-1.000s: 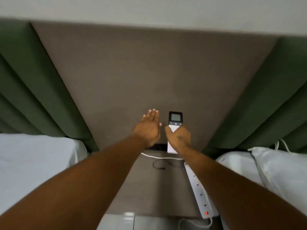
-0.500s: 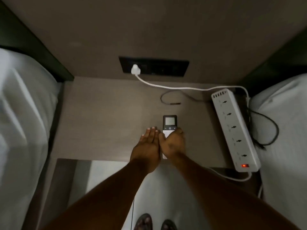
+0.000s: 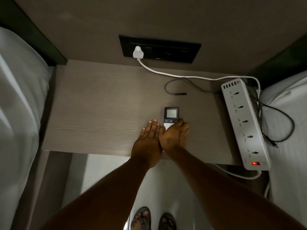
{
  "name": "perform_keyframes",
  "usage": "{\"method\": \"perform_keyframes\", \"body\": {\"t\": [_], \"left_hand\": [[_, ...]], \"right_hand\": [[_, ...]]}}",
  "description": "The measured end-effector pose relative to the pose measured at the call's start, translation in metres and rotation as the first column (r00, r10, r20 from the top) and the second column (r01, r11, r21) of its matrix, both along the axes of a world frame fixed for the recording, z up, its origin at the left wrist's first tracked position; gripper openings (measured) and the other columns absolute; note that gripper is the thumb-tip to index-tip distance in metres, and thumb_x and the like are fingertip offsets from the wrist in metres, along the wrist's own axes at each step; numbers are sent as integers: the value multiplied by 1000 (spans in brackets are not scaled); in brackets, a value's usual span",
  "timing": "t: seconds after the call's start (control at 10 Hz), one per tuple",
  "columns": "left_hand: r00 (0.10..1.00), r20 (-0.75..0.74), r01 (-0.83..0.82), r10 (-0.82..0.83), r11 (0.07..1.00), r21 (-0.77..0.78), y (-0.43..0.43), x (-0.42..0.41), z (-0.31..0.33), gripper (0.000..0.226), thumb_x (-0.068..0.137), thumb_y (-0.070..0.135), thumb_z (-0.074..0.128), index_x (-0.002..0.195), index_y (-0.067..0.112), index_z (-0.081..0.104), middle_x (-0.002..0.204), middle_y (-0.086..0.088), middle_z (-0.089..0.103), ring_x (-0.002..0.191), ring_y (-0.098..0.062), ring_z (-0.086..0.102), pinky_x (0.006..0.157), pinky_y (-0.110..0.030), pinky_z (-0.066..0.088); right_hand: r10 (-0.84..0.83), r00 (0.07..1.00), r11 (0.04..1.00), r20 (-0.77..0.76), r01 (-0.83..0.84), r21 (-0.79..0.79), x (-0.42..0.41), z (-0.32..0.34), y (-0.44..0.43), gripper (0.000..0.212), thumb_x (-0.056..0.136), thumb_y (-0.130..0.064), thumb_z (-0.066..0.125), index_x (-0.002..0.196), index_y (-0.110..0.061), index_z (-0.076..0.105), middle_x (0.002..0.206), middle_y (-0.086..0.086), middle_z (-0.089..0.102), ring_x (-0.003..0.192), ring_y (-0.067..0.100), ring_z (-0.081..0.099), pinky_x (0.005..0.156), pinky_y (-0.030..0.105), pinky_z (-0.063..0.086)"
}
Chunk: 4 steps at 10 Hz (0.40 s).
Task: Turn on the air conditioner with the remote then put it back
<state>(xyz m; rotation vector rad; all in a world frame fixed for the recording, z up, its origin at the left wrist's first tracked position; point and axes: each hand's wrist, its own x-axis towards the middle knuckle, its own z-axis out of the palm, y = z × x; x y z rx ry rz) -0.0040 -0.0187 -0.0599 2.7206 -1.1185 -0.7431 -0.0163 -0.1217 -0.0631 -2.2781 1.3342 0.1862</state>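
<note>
Remote: the remote [image 3: 171, 115] lies along the wooden bedside table [image 3: 103, 103], screen end pointing toward the wall, display lit grey, power button visible just below the screen. Lower white half hidden under the right hand.
Right hand: the right hand [image 3: 174, 137] is wrapped over the remote's lower body, fingers curled around its right edge, back of the hand up. Whether the remote rests fully on the table or is lifted slightly, cannot tell.
Left hand: the left hand [image 3: 147, 143] is flat and spread, fingers straight and together, holding nothing, pressed side by side against the right hand, just left of the remote.
Table surroundings: a white power strip [image 3: 244, 123] lies along the table's right edge, red switch lit at its near end; its white cord [image 3: 166, 73] runs to a white plug [image 3: 138, 52] in the black wall socket panel [image 3: 174, 50]. A thin dark cable [image 3: 176, 87] loops loose on the table beyond the remote.
Sides: white bedding [image 3: 18, 105] to the left and right of the table.
Floor: two sandalled feet [image 3: 152, 219] below the table's near edge.
</note>
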Motion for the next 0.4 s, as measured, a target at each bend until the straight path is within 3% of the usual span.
{"method": "perform_keyframes", "body": {"t": [0.2, 0.3, 0.4], "left_hand": [[1000, 4, 20, -20, 1000, 13, 2, 1, 2, 75, 99, 40, 34, 146, 14, -18, 158, -11, -18, 143, -25, -19, 118, -39, -4], [999, -42, 15, -14, 1000, 22, 0, 6, 10, 76, 98, 40, 35, 149, 14, -16, 159, -11, -17, 144, -24, -18, 118, -39, -3], [996, -88, -7, 9, 1000, 22, 3, 11, 27, 72, 99, 42, 29, 150, 10, -10, 159, -10, -15, 144, -23, -15, 118, -38, -2]], "right_hand": [[63, 998, 998, -27, -64, -10, -4, -1, 2, 94, 89, -53, 48, 150, 3, 4, 143, 21, 30, 126, 34, 33, 108, 42, 35], [64, 998, 998, -9, -64, -3, -4, 3, 0, 91, 91, -55, 42, 150, 2, 2, 147, 21, 27, 129, 35, 31, 109, 43, 32], [164, 985, 986, 59, -165, 23, -5, 18, -2, 76, 98, -45, 36, 151, 2, 7, 156, 21, 19, 140, 35, 21, 115, 44, 21]]}}
